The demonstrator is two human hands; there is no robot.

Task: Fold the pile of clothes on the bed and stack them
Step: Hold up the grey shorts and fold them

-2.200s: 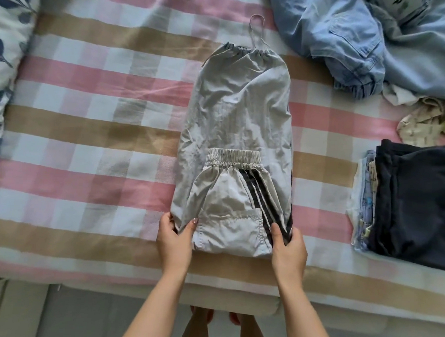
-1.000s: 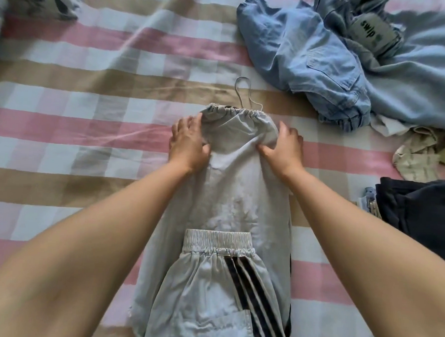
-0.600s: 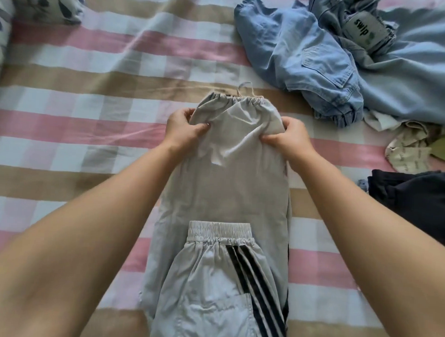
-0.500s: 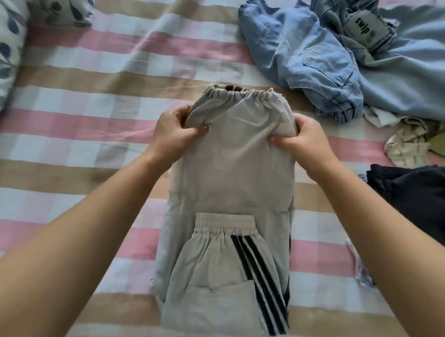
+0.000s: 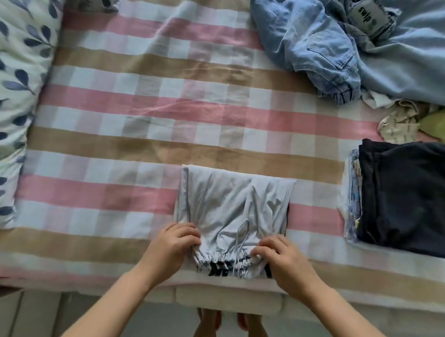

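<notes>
Light grey track trousers (image 5: 232,207) with dark side stripes lie folded into a compact rectangle near the bed's front edge. Their gathered drawstring cuff end sits at the near side, over the layers below. My left hand (image 5: 172,243) grips the cuff's left corner with curled fingers. My right hand (image 5: 280,256) grips its right corner the same way. A stack of folded clothes with a dark navy piece on top (image 5: 405,196) stands to the right. Unfolded light blue denim clothes (image 5: 326,45) are heaped at the far right.
The bed (image 5: 142,107) carries a pink, tan and white checked sheet. A leaf-print pillow (image 5: 12,80) lies along the left side. Small cream and green garments (image 5: 409,124) sit between the denim heap and the stack. The floor and my feet (image 5: 208,319) show below the edge.
Both hands took the far cuff end of the trousers and drew it toward me, folding it over the striped near part. The trousers are now about half as long.
</notes>
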